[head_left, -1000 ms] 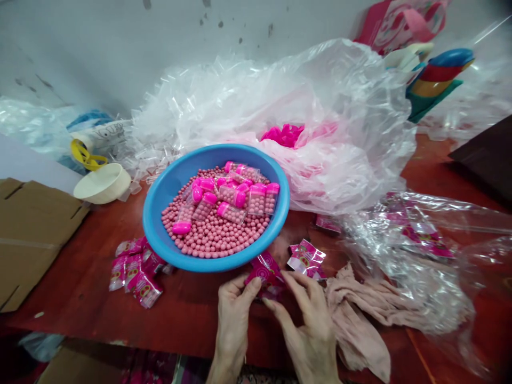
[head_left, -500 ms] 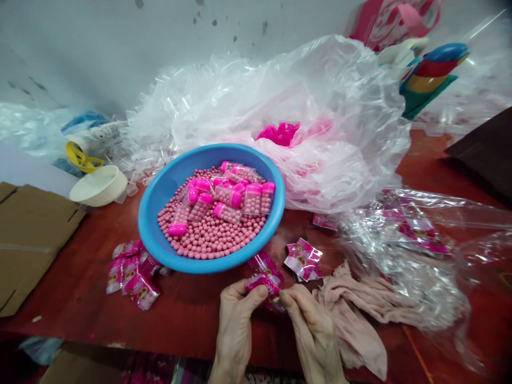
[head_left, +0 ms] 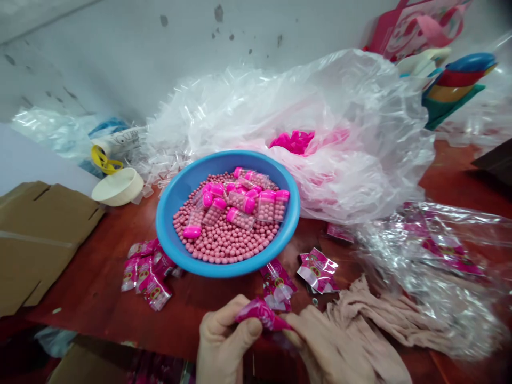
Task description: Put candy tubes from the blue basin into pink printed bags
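My left hand (head_left: 224,338) pinches the left end of a pink printed packet (head_left: 262,314) at the bottom centre. The fingers of my right hand (head_left: 324,341) are closed on the packet's right end, slightly blurred. Just beyond lie flat pink wrappers (head_left: 277,282) on the red table. Behind them stands a blue basin (head_left: 228,269) holding pink beads (head_left: 224,240) and small clear bottles (head_left: 240,201) with bright pink caps, filled with beads. Star-like pink wrappers (head_left: 318,270) lie right of the basin.
Filled pink packets (head_left: 146,274) lie left of the basin, near a cardboard box (head_left: 44,234) and a white bowl (head_left: 118,188). Clear plastic bags (head_left: 360,133) rise behind. A beige cloth (head_left: 384,314) and crinkled plastic (head_left: 448,314) lie at the right.
The packet has come nearer to me with both hands and is turned in the fingers. My right hand has tilted lower. The whole view has shifted, so the basin appears further right.
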{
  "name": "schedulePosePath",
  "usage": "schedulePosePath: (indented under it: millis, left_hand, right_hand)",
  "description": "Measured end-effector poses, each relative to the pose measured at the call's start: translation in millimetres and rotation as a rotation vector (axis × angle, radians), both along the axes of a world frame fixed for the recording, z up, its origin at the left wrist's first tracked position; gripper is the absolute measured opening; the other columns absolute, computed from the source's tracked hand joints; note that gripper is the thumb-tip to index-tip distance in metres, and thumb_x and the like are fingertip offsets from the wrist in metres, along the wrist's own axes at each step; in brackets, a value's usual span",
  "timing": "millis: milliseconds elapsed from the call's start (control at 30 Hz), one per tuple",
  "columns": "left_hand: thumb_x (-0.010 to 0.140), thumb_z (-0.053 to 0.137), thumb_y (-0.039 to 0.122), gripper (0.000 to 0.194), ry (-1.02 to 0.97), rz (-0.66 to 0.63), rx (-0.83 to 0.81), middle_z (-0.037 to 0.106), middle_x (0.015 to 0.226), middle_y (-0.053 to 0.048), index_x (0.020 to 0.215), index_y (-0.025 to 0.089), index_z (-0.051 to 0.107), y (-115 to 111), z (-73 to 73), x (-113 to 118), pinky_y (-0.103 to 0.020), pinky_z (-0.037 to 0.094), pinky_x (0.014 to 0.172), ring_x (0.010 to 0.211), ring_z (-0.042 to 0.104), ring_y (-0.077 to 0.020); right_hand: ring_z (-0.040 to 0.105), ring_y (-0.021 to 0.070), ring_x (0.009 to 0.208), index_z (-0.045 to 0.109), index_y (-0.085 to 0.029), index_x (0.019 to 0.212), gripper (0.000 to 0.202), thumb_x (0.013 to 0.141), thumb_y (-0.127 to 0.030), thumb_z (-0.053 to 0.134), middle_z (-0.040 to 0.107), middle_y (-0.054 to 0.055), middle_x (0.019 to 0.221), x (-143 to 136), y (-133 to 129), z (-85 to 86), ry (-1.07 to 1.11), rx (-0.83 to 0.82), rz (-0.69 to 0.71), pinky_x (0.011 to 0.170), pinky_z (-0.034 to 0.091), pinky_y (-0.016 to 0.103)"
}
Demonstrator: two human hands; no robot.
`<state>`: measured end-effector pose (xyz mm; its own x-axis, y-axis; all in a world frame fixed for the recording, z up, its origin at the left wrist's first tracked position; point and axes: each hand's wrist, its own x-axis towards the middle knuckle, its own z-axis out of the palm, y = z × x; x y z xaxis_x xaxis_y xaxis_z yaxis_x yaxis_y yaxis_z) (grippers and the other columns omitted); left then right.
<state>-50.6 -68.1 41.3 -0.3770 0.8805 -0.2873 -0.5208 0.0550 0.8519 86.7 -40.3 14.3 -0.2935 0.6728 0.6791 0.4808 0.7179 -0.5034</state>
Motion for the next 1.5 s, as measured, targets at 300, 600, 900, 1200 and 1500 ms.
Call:
schedulePosePath:
  millis: [300, 600, 900, 1200, 1500]
  left_hand:
    - [0.041, 0.092, 0.024, 0.028, -0.058, 0.386, -0.016, 0.075, 0.06, -0.003, 0.064, 0.018, 0.077, 22.4, 23.7, -45.3, -0.03, 0.06, 0.065, 0.058, 0.069, -0.017]
    - [0.044, 0.091, 0.031, 0.031, -0.111, 0.483, 0.066, 0.073, 0.058, 0.003, 0.064, 0.016, 0.073, 37.8, 26.5, -64.3, -0.01, 0.046, 0.037, 0.047, 0.063, -0.0078]
    - [0.051, 0.088, 0.031, 0.024, -0.146, 0.513, 0.127, 0.072, 0.058, 0.007, 0.066, 0.02, 0.073, 41.3, 29.3, -67.0, -0.009, 0.047, 0.04, 0.055, 0.066, -0.0082]
    - [0.055, 0.087, 0.027, 0.021, -0.135, 0.518, 0.143, 0.073, 0.062, 0.006, 0.069, 0.019, 0.073, 48.5, 27.4, -60.7, -0.012, 0.046, 0.04, 0.049, 0.063, -0.0069]
    - [0.055, 0.087, 0.023, 0.02, -0.053, 0.468, 0.124, 0.075, 0.064, 0.0, 0.07, 0.016, 0.075, 45.0, 29.1, -45.6, -0.015, 0.05, 0.046, 0.051, 0.065, -0.0094]
  right_hand:
    - [0.065, 0.02, 0.075, 0.064, -0.015, 0.092, 0.029, 0.099, -0.026, 0.038, 0.07, 0.009, 0.085, -61.5, 83.3, 50.0, -0.213, -0.1, 0.04, 0.068, 0.054, 0.033]
    - [0.062, 0.02, 0.1, 0.055, -0.019, 0.12, 0.031, 0.091, -0.032, 0.057, 0.059, 0.007, 0.122, -95.6, 138.2, -11.9, -0.43, -0.091, -0.031, 0.083, 0.053, 0.041]
    - [0.063, 0.0205, 0.091, 0.061, -0.017, 0.109, 0.025, 0.089, -0.032, 0.059, 0.064, 0.008, 0.109, -87.6, 136.7, 0.5, -0.243, -0.135, 0.008, 0.077, 0.053, 0.038]
    - [0.057, 0.0285, 0.087, 0.066, -0.016, 0.097, 0.021, 0.089, -0.031, 0.054, 0.065, 0.012, 0.089, -80.5, 103.2, 37.9, -0.029, -0.325, 0.035, 0.076, 0.047, 0.046]
    - [0.058, 0.0107, 0.059, 0.062, -0.017, 0.071, 0.019, 0.088, -0.023, 0.06, 0.062, -0.003, 0.065, -87.4, 74.2, 67.0, 0.218, -0.415, 0.253, 0.053, 0.047, 0.02]
